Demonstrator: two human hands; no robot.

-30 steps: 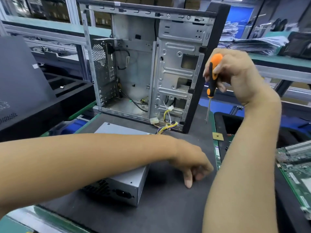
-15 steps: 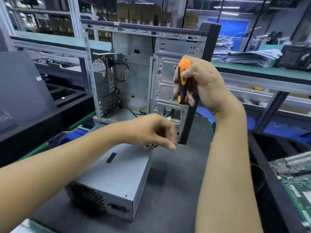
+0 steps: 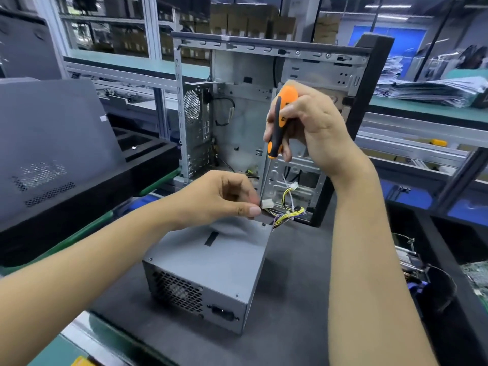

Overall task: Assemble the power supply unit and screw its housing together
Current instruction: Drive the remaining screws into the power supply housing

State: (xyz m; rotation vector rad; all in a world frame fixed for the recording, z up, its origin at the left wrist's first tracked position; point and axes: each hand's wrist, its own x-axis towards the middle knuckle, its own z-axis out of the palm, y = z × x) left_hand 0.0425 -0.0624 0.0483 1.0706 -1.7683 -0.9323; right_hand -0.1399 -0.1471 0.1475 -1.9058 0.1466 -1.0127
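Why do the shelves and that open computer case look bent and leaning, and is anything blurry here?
Head view: the wide-angle lens bows the shelf rails and tilts the computer case. The power supply unit is fairly sharp; the left hand and the right hand gripping the screwdriver look slightly soft, and the background is hazy under flat overhead light.

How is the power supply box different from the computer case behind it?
The power supply box is a closed housing lying flat on the mat; the computer case stands upright with its side open. The box is much smaller than the case. The case has a black front panel; the box doesn't. Both are grey sheet metal with vent holes.
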